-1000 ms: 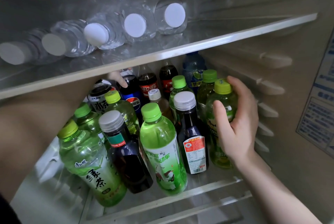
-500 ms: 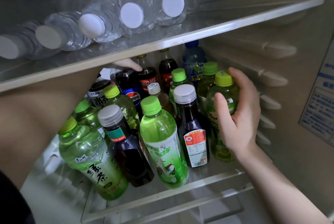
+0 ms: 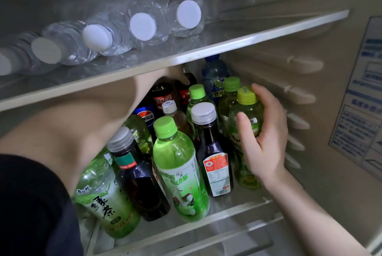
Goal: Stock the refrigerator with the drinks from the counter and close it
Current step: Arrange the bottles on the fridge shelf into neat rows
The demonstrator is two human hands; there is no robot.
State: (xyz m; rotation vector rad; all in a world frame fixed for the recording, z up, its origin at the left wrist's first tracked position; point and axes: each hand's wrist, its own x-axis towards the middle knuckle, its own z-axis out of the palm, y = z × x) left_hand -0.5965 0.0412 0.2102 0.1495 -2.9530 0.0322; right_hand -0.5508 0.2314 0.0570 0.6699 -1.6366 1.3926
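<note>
Reach deepens beneath the glass shelf [image 3: 227,45]: left hand [image 3: 162,82] now meets a rear cola bottle [image 3: 184,93], grip unclear; right hand [image 3: 266,142] still clasps the yellow-capped tea bottle [image 3: 248,115], placement unfinished.

Water bottles [image 3: 142,28] lie on their sides on the upper shelf [image 3: 227,45]; green tea bottles [image 3: 177,164] and cola bottles [image 3: 163,96] stand crowded on the lower shelf [image 3: 227,213].

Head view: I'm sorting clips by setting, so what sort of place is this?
Inside a refrigerator, probably: a glass shelf holding water bottles lying down, upright drink bottles below, moulded shelf rails at the side.
</note>
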